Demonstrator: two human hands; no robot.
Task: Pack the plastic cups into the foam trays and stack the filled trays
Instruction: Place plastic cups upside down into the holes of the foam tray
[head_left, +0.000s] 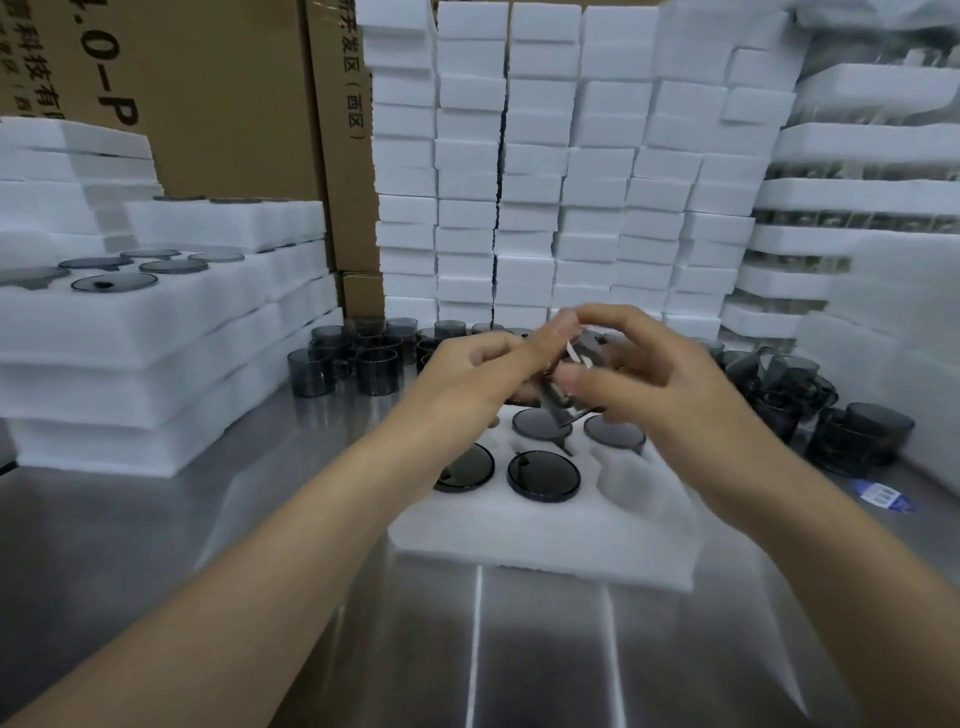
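Note:
A white foam tray (545, 530) lies on the steel table in front of me, with several dark smoked plastic cups (543, 477) seated in its round holes. One hole at the tray's right (621, 480) shows bare foam. Above the tray's far edge both hands meet around one smoked cup (589, 349). My left hand (483, 374) pinches it from the left. My right hand (634, 364) curls over it from the right with the thumb underneath. The cup is mostly hidden by fingers and blurred.
Loose smoked cups (358, 358) crowd the table behind the tray and at the right (857, 436). Filled foam trays (130, 332) are stacked at the left. Tall columns of foam blocks (519, 182) and cardboard boxes (218, 93) wall the back. A blue label (880, 494) lies at the right.

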